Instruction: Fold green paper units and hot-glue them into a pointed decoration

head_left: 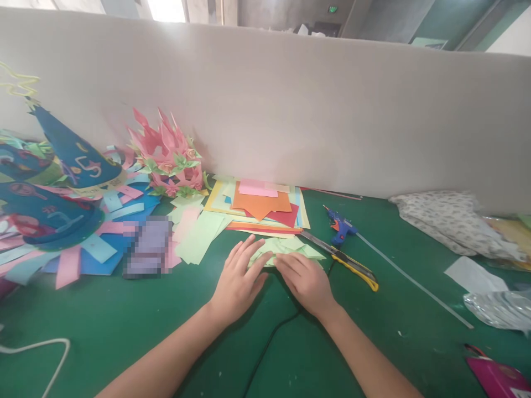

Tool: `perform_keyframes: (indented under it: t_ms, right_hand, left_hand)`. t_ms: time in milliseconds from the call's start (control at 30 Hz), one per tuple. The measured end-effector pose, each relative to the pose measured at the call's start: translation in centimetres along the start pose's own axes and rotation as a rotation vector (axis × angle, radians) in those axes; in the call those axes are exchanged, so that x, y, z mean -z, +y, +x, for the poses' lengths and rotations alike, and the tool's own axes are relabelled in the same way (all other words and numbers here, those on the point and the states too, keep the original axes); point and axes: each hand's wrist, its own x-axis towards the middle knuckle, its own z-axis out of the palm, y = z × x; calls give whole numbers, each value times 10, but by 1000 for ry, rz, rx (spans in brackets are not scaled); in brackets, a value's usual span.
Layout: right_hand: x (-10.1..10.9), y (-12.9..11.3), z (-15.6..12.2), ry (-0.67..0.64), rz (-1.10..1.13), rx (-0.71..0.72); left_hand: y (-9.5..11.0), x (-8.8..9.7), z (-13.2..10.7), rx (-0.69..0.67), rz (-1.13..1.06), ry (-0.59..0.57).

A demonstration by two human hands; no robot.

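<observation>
A piece of light green folded paper [296, 245] lies on the green tabletop in front of me, its near part hidden by my fingers. My left hand [241, 279] reaches its left end with fingers stretched and the index fingertip touching the near edge; the thumb is apart from it. From the other side, my right hand [306, 281] bends its close-set fingers over the near edge, and its thumb is hidden. Just behind the folded piece sits a stack of coloured sheets [219, 200]. A yellow utility knife [352, 268] lies beside my right hand, blade pointing toward the paper.
A blue glue gun [341, 228] and a long glue stick [410, 277] lie right. Left are light green strips [203, 236], a blurred-out phone-like object [148, 246], a pink paper crown [166, 155] and blue party hats [81, 152]. A white partition [290, 110] stands behind; a black cord [265, 345] crosses the front.
</observation>
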Motion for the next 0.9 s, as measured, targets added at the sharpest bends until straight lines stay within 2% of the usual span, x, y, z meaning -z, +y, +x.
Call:
perform_keyframes:
  t_ms: [133, 233, 367, 500, 567, 700, 767, 900]
  right_hand:
    - [-4, -19, 0, -83, 99, 53]
    - [-4, -23, -4, -57, 180, 18]
    - [4, -9, -10, 80, 171, -88]
    - [16, 16, -11, 137, -11, -218]
    - [17, 27, -10, 45, -114, -284]
    - [7, 38, -8, -184, -174, -266]
    - [0, 39, -8, -244, -136, -241]
    - [-6, 40, -10, -279, -129, -193]
  left_hand:
    - [0, 2, -3, 68, -27, -163]
    - [-7, 2, -9, 100, -55, -275]
    - [-21, 6, -24, 65, -35, -319]
    - [-32, 9, -37, 65, 31, -319]
    - [-33, 9, -40, 84, 49, -306]
    - [-34, 8, -35, 100, 84, -264]
    - [-35, 9, -32, 77, 124, -256]
    - [-39, 9, -30, 3, 180, -258]
